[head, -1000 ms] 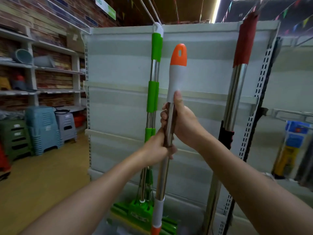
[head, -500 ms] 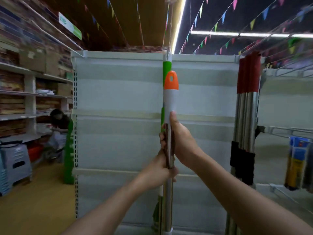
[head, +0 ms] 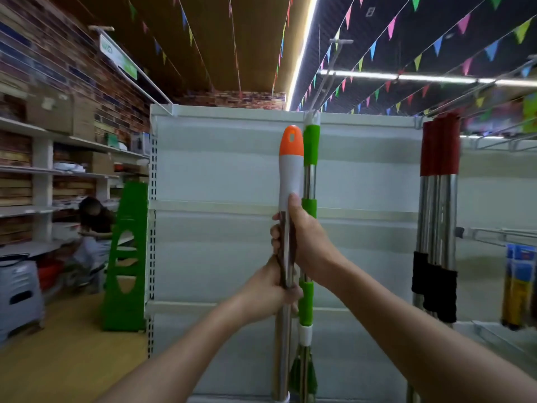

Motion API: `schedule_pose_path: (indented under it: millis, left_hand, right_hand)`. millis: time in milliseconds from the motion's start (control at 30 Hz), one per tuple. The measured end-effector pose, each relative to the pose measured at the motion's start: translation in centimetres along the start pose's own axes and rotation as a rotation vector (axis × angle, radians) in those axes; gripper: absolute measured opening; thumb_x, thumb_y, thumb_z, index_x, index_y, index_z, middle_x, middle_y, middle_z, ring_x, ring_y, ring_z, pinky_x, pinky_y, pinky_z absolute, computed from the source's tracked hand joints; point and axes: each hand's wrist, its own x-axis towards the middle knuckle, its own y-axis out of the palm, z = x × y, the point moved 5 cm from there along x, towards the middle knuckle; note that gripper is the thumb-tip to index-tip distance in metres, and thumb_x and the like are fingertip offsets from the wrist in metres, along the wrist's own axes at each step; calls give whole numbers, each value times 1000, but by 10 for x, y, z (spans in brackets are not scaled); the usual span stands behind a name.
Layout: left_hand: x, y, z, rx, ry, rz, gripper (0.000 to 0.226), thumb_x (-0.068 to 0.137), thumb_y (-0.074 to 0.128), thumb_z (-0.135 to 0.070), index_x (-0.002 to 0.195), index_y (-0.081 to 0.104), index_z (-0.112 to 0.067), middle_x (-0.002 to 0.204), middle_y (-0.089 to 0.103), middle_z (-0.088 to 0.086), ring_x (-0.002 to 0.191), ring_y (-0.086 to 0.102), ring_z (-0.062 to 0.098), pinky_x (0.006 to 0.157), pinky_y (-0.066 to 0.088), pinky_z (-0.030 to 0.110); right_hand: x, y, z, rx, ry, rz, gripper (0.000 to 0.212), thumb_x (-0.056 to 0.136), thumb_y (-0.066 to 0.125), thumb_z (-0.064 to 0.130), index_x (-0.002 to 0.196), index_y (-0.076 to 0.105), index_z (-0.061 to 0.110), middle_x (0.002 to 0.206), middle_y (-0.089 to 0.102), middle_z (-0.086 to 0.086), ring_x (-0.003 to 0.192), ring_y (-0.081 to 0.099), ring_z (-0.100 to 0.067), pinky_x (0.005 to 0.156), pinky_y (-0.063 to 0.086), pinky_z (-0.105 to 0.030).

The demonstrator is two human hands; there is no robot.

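I hold a mop upright in front of me: a steel pole with a white grip and an orange tip (head: 291, 158). My right hand (head: 308, 239) grips the steel pole just under the white grip, thumb pointing up along it. My left hand (head: 271, 289) grips the same pole right below. Directly behind it a green-handled mop (head: 310, 158) hangs against the white shelf end panel (head: 218, 175).
Red-and-black handled steel poles (head: 438, 199) hang at the panel's right edge. A green plastic stand (head: 126, 257) leans at the panel's left, with a crouching person (head: 93, 222) behind it. Grey stools (head: 19, 295) and wall shelves fill the left aisle. Blue packets (head: 518, 283) hang at far right.
My view has tilted upward, so the ceiling shows and the mop heads are out of sight. Both hands keep the same grip, and the orange-tipped mop now stands left of the green one.
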Motion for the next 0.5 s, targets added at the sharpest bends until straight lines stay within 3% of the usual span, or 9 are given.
schedule_pose_path:
  millis: [133,300,500]
  left_hand:
    - [-11,-21,4,11,-17,-14,26,84,59,-4,99,39,-11,82,56,9,76,69,29,52,46,18]
    - [-23,-52,14,38,9,10,25,84,58,-8,99,39,-15,84,55,9,76,70,24,60,50,22]
    - [-42,-105,36,22,8,48,37,87,57,-16,116,34,-18,89,58,5,78,71,17,70,57,31]
  right_hand:
    - [1,24,-1,34,-27,68,45,95,36,53,91,50,10,53,53,1,45,47,-14,46,41,-24]
    - [1,59,1,-28,-53,85,45,96,34,51,98,49,8,61,49,-2,50,46,-13,50,43,-24]
    - [13,118,-6,-81,-83,30,46,95,34,52,93,49,8,64,48,-3,52,45,-14,53,41,-27]
